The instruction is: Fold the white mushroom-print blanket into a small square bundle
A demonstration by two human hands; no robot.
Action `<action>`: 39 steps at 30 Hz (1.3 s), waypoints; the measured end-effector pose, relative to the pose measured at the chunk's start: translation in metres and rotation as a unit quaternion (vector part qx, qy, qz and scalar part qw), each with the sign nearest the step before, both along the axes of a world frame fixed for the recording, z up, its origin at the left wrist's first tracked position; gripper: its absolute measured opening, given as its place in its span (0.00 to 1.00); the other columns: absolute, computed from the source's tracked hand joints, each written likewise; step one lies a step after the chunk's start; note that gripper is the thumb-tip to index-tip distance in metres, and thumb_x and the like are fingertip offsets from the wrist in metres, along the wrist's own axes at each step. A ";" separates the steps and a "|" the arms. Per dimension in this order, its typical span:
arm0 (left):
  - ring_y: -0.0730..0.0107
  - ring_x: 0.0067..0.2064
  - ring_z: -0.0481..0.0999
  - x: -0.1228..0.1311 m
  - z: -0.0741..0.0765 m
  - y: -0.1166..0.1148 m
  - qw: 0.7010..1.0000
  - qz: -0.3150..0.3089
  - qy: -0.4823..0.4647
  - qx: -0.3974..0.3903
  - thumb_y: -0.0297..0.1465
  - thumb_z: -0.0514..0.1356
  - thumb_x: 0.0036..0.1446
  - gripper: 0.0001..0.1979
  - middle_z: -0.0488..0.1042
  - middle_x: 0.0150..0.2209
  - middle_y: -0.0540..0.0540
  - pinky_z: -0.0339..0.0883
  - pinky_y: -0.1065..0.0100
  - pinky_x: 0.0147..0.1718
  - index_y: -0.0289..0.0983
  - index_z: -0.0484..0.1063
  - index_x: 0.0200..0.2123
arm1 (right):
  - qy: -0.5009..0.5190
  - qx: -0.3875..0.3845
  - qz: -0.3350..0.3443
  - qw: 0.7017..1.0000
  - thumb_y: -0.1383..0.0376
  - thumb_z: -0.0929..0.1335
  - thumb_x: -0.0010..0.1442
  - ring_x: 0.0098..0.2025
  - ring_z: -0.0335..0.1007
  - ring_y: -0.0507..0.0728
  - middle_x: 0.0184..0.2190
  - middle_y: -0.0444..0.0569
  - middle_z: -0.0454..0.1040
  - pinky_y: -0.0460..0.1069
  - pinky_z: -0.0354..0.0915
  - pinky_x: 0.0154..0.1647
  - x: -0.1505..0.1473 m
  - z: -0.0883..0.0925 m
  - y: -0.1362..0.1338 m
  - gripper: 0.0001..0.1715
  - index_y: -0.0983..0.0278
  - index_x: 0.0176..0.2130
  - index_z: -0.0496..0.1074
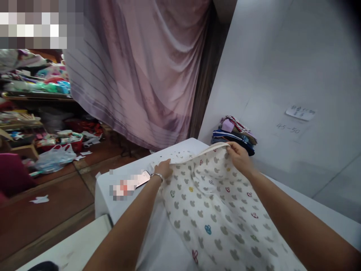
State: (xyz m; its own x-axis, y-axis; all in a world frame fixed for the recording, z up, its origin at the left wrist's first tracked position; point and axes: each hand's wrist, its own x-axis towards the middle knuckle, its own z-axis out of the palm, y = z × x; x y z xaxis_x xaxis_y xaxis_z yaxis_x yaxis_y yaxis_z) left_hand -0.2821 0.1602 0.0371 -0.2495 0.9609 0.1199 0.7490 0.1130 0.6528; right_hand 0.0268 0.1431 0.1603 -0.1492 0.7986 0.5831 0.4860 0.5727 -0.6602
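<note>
A white cloth (208, 203) printed with grey and coloured mouse-head shapes is stretched between my two hands above the white table. My left hand (165, 169), with a bracelet at its wrist, is closed on the cloth's far left corner. At the far right corner, my right hand (238, 156) pinches the hemmed edge. The far edge is lifted and fairly taut, while the middle sags in soft folds. The near part runs down out of view. Whether the cloth is a garment or a sheet I cannot tell.
A phone (143, 178) lies on the table (121, 175) left of my left hand. Folded clothes (234, 131) are piled against the white wall (282, 75). A pink curtain (158, 75) hangs behind. Cluttered shelves (36, 94) and a plastic bag (58, 158) are at left.
</note>
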 end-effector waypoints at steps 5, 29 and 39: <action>0.50 0.49 0.69 -0.016 0.005 -0.010 0.998 -0.057 -0.002 -0.012 0.25 0.62 0.35 0.23 0.75 0.42 0.42 0.56 0.57 0.49 0.42 0.73 0.40 | 0.010 0.042 0.004 0.999 0.57 0.63 0.56 0.28 0.60 0.51 0.28 0.43 0.67 0.45 0.56 0.28 0.010 0.036 -0.005 0.15 0.64 0.39 0.70; 0.64 0.46 0.68 0.008 -0.035 -0.150 0.970 -0.174 0.152 0.070 0.31 0.53 0.54 0.12 0.69 0.45 0.45 0.62 0.66 0.43 0.38 0.69 0.42 | 0.032 0.034 -0.051 0.998 0.55 0.65 0.53 0.31 0.64 0.52 0.30 0.44 0.70 0.46 0.60 0.30 0.062 0.046 -0.057 0.15 0.60 0.38 0.71; 0.70 0.30 0.73 -0.069 0.058 -0.159 0.988 0.045 -0.034 0.145 0.37 0.49 0.53 0.17 0.75 0.34 0.48 0.66 0.71 0.29 0.38 0.72 0.40 | 0.029 0.053 -0.165 0.984 0.58 0.63 0.51 0.24 0.61 0.51 0.24 0.43 0.68 0.45 0.57 0.24 0.071 0.045 -0.042 0.13 0.63 0.35 0.70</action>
